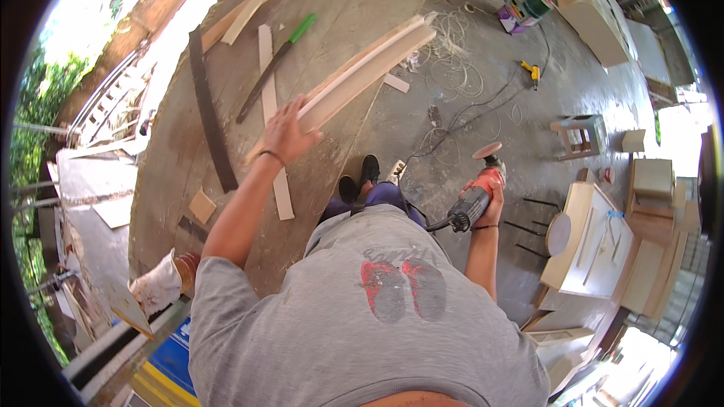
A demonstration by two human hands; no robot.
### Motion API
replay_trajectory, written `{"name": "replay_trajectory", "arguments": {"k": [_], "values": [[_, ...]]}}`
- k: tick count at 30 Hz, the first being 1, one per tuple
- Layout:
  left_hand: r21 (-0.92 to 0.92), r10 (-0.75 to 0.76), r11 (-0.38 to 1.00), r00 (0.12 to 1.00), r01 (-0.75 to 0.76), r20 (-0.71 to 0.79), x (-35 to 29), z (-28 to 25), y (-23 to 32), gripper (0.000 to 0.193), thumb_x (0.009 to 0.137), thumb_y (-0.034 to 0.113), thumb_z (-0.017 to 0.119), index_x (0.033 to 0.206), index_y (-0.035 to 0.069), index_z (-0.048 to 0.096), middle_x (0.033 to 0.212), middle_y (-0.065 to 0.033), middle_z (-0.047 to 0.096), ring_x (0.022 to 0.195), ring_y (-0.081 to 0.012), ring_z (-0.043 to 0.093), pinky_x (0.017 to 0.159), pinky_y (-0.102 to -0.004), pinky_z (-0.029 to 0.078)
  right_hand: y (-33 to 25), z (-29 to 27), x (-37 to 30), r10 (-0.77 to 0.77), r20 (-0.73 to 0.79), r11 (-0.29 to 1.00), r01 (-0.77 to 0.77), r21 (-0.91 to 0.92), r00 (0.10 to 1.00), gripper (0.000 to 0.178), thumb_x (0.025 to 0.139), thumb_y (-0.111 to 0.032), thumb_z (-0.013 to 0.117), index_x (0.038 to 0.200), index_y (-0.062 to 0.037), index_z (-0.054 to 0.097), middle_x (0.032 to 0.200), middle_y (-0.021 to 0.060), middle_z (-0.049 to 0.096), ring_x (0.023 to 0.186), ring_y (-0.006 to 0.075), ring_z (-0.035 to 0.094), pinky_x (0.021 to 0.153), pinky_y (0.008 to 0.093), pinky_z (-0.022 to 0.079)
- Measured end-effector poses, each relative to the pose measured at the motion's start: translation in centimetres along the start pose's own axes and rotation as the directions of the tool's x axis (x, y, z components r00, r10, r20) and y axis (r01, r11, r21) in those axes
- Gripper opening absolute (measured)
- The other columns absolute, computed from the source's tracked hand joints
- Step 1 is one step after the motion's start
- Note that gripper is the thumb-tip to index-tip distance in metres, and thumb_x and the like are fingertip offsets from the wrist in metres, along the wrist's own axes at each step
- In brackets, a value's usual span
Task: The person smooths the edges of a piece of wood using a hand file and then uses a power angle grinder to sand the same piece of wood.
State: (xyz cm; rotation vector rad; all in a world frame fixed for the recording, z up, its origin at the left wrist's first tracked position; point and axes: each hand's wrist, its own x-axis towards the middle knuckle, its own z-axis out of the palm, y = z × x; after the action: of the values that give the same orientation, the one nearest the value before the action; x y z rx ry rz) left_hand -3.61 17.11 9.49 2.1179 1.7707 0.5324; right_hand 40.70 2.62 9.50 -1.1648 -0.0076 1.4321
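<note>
My left hand (289,134) is closed on a long, pale wooden channel-shaped board (362,71), near its close end. The board slants away from me to the upper right, with a raised strip along it. My right hand (495,200) grips a red and black corded angle sander (477,197) at my right side. Its round sanding disc (487,150) points away from me, apart from the board. Part of the left hand's grip under the board is hidden.
A green-handled saw (277,66) lies among wood strips (266,68) on the floor at left. Loose cords (456,45) and a yellow tool (532,74) lie ahead. A grey stool (581,137) and a white-topped wooden cabinet (592,245) stand at right.
</note>
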Motion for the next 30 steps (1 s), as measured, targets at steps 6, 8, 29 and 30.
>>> {"name": "replay_trajectory", "arguments": {"k": [6, 8, 29, 30], "values": [[0.225, 0.12, 0.962, 0.979, -0.156, 0.167, -0.5, -3.4, -5.1, 0.083, 0.066, 0.022, 0.078, 0.138, 0.01, 0.039, 0.131, -0.0074, 0.051, 0.119, -0.0263, 0.047, 0.098, -0.0409, 0.035, 0.9, 1.2, 0.3, -0.015, -0.021, 0.993, 0.017, 0.119, 1.0, 0.045, 0.079, -0.032, 0.064, 0.112, -0.0081, 0.045, 0.088, 0.0162, 0.059, 0.075, 0.0296, 0.062, 0.066, 0.0438, 0.055], [0.233, 0.149, 0.954, 0.972, -0.189, 0.18, -0.7, -3.3, -6.2, 0.082, 0.066, 0.02, 0.078, 0.138, 0.011, 0.039, 0.132, -0.0072, 0.051, 0.12, -0.0258, 0.046, 0.098, -0.0409, 0.034, 1.0, 1.4, 0.4, 0.012, -0.023, 0.991, -0.009, 0.135, 1.0, 0.047, 0.078, -0.033, 0.065, 0.113, -0.008, 0.044, 0.088, 0.0161, 0.059, 0.075, 0.0291, 0.062, 0.066, 0.0435, 0.055], [0.159, -0.182, 0.966, 0.973, 0.205, -0.145, 6.5, 7.5, 0.9, 0.061, 0.083, 0.055, 0.059, 0.126, 0.012, 0.051, 0.124, -0.0087, 0.054, 0.123, -0.0278, 0.044, 0.107, -0.0511, 0.023, -7.0, 0.8, 8.6, 0.257, 0.082, 0.963, -0.247, -0.112, 0.963, 0.049, 0.078, -0.033, 0.065, 0.107, 0.0038, 0.051, 0.089, 0.0155, 0.062, 0.073, 0.0261, 0.065, 0.064, 0.0393, 0.057], [0.187, -0.216, 0.95, 0.958, 0.252, -0.19, 7.6, 8.6, 1.6, 0.055, 0.084, 0.054, 0.058, 0.118, 0.012, 0.057, 0.118, -0.0079, 0.058, 0.118, -0.0271, 0.048, 0.104, -0.049, 0.026, -7.5, 0.9, 9.4, 0.279, 0.085, 0.951, -0.263, -0.16, 0.956, 0.048, 0.078, -0.032, 0.065, 0.108, 0.0036, 0.051, 0.089, 0.0151, 0.062, 0.074, 0.025, 0.065, 0.064, 0.0384, 0.057]]}}
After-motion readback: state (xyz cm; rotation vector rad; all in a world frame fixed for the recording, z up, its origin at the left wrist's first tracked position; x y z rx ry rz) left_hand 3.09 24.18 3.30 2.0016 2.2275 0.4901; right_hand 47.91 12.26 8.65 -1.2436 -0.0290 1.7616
